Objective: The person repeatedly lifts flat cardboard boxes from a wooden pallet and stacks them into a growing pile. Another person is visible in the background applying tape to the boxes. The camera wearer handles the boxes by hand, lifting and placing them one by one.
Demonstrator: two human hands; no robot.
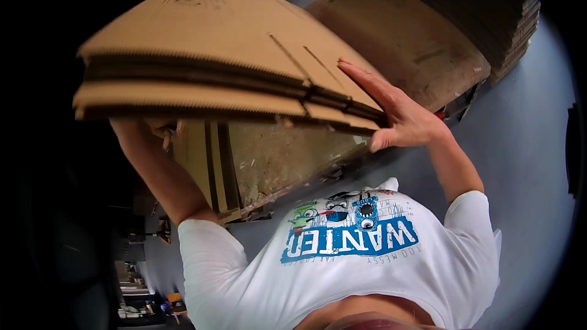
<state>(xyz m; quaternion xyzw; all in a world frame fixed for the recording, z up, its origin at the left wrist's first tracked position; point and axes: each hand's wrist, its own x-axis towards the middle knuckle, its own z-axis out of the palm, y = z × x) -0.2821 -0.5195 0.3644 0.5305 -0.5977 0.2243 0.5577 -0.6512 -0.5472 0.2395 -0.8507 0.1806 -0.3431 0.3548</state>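
A thick bundle of flattened brown cardboard boxes (208,43) is lifted in front of my chest, its corrugated edges facing me. My right hand (397,113) grips its right edge, fingers spread over the top sheet and thumb underneath. My left hand (160,129) is under the bundle's left side, mostly hidden by the cardboard, with only a few fingers showing. My white printed T-shirt (348,250) fills the lower middle.
Below the bundle lies a worn cardboard sheet (275,159) on the grey floor (526,146). Another flat cardboard stack (397,30) sits beyond it, and a tall pile of dark cardboard (483,6) stands at the upper right. Cluttered furniture (140,293) shows at the lower left.
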